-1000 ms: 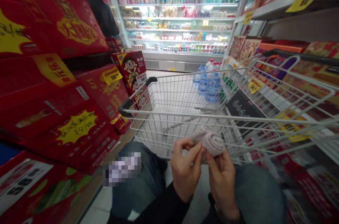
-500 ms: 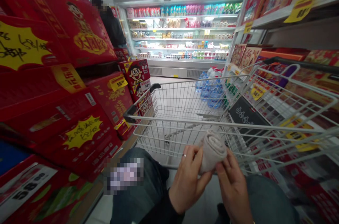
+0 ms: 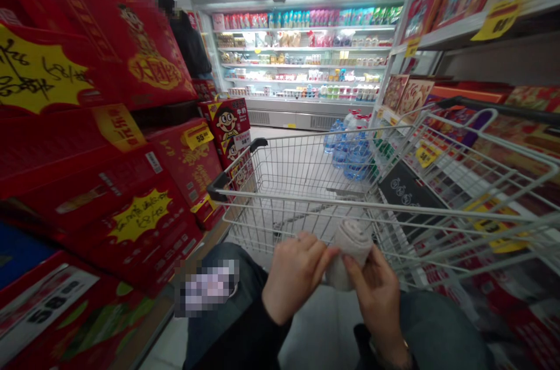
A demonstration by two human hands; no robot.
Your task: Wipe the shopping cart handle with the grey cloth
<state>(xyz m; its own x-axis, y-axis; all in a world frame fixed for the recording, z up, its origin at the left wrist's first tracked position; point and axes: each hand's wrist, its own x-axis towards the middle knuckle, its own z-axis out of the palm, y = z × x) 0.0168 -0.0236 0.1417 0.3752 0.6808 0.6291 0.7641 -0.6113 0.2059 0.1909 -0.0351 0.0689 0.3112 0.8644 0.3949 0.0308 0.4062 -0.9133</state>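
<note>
A light grey rolled-up cloth (image 3: 347, 247) is held before my knees, its spiral end tilted up. My right hand (image 3: 378, 294) grips it from the right, with the thumb pressed on the near side. On the other side, the fingers of my left hand (image 3: 295, 276) are curled closed and its thumb side meets the cloth's left edge; what lies inside that curl is hidden. Just beyond both hands stands a wire shopping cart (image 3: 306, 201). A phone-like blurred object (image 3: 207, 288) rests on my left thigh.
Stacked red gift boxes (image 3: 175, 166) with yellow price signs line the left. Shelves (image 3: 455, 31) of boxed goods run along the right. Large water bottles (image 3: 356, 157) stand on the floor ahead, before a lit refrigerated case (image 3: 301, 60). A person in black (image 3: 192, 46) is at the back left.
My left hand has shifted left and its fingers have curled, no longer lying along the cloth. My right thumb has come up over the roll's near side. A second person's head shows at back left.
</note>
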